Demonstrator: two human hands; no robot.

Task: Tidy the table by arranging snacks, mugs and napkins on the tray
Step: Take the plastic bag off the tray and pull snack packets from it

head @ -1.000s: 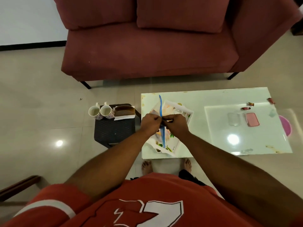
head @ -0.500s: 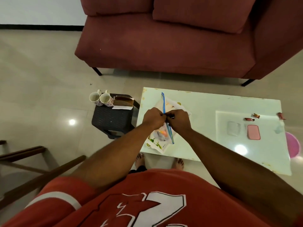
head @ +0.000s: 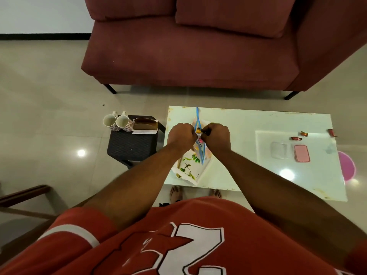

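My left hand and my right hand each pinch one side of a clear zip bag with a blue seal strip, held above a white floral tray at the left end of the white table. The bag's mouth is parted a little between my hands, and colourful snacks show inside. Two floral mugs and a brown holder with white napkins sit on a dark stool left of the table. Wrapped candies lie at the table's right.
A clear box and a pink lid rest on the table's right half. A pink round object shows past its right edge. A maroon sofa stands behind, and a wooden chair arm at lower left.
The blue seal strip has parted between my hands, so the bag's mouth is slightly open. My view has shifted left, and both hands stay over the tray.
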